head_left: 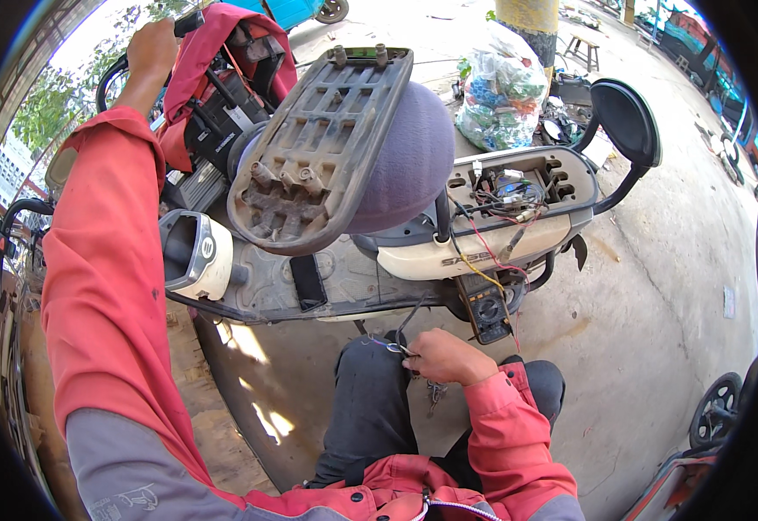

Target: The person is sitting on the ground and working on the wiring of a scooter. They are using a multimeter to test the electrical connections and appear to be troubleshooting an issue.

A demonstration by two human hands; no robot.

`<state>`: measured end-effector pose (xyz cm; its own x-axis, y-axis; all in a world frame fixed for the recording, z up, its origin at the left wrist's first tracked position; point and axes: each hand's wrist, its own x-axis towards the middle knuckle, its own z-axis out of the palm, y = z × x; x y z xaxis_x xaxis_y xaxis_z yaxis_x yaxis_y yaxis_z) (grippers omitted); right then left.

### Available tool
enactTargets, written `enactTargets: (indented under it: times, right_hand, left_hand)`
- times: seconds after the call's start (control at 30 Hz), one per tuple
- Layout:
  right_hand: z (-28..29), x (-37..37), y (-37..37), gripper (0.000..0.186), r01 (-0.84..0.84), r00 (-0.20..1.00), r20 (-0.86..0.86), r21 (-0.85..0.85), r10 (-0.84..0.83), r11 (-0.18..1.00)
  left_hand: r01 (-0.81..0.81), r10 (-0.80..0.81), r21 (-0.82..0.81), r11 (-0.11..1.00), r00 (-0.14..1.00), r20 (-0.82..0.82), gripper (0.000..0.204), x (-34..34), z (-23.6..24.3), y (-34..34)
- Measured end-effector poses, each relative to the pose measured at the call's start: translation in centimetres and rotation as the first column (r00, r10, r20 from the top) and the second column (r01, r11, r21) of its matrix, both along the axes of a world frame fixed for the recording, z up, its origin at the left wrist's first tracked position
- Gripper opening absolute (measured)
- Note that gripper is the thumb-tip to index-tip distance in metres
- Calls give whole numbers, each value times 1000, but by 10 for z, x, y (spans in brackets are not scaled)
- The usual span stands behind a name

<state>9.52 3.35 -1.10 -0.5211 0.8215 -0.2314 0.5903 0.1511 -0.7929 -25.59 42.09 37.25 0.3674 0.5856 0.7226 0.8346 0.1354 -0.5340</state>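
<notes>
My left hand (151, 59) is wrapped round a black handlebar grip (190, 23) at the upper left of a cream and grey electric scooter (414, 260). Above my right knee, my right hand (450, 356) is closed on what looks like a bunch of keys (435, 392), part of which hangs below the fingers. Thin rings or wires show at the fingertips, too small to make out. The scooter's seat (318, 139) stands tipped up, its ribbed underside toward me. Behind it, loose connectors and wires (509, 189) lie in the open rear compartment.
A multimeter (487, 311) hangs at the scooter's side with red and yellow leads. A black phone (308, 282) lies on the footboard beside a cream panel (198, 254). A bag of bottles (502, 91) leans by a pillar (528, 16). A backrest (624, 122) juts out right.
</notes>
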Motion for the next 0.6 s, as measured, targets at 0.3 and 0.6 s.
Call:
enactTargets:
  times: [0.3,0.6]
  right_hand:
    - [-3,2,1,26,-8,1000,11,23,8,1000]
    - [-5,1,0,26,-3,1000,-6,34,3,999]
  left_hand:
    - [43,-44,24,999,998,34,23,9,-7,-7]
    - [64,-65,18,998,998,23,22,-6,-6,10]
